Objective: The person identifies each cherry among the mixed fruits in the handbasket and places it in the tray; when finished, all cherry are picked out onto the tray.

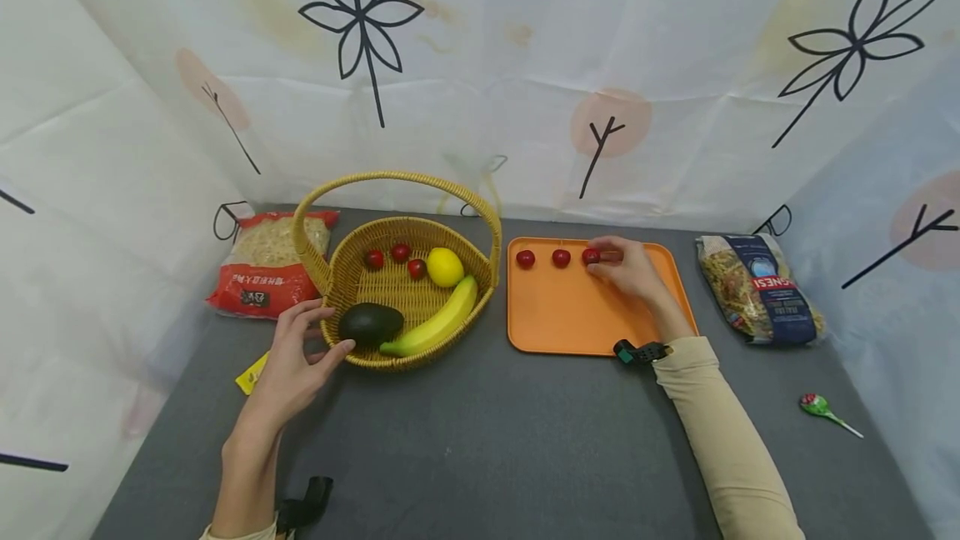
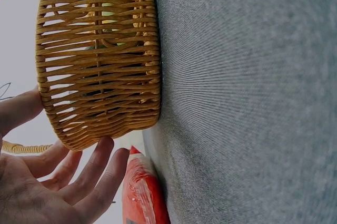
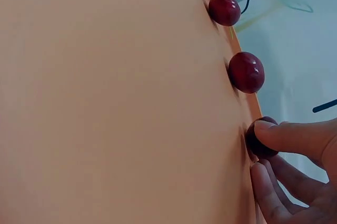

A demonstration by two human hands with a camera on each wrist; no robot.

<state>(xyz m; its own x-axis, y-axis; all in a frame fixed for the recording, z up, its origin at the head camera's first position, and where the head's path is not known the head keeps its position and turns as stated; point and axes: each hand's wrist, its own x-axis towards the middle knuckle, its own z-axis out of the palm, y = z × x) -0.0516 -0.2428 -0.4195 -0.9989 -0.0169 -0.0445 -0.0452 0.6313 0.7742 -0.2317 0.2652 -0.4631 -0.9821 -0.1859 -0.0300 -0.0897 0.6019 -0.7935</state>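
Note:
My left hand (image 1: 292, 369) holds the near-left rim of a yellow wicker basket (image 1: 408, 363). In the left wrist view its fingers (image 2: 97, 168) rest against the woven outer wall, with the thumb at the rim. Inside the basket lie a dark avocado (image 1: 371, 324), a banana (image 1: 438, 325), a lemon (image 1: 445, 267) and a few red cherries (image 1: 417, 269). At the far edge of an orange tray (image 1: 570, 315), my right hand (image 1: 632, 272) pinches a cherry (image 3: 261, 142) between thumb and fingers. Two more cherries (image 3: 246, 72) sit in line beside it on the tray.
A red-ended bag of pasta (image 1: 273, 265) lies behind the basket's left side, and a small yellow packet (image 1: 252, 373) is beside my left forearm. Right of the tray are a blue-labelled pasta bag (image 1: 761, 290) and a lollipop (image 1: 817, 406). Printed cloth walls surround the grey table (image 1: 487, 457).

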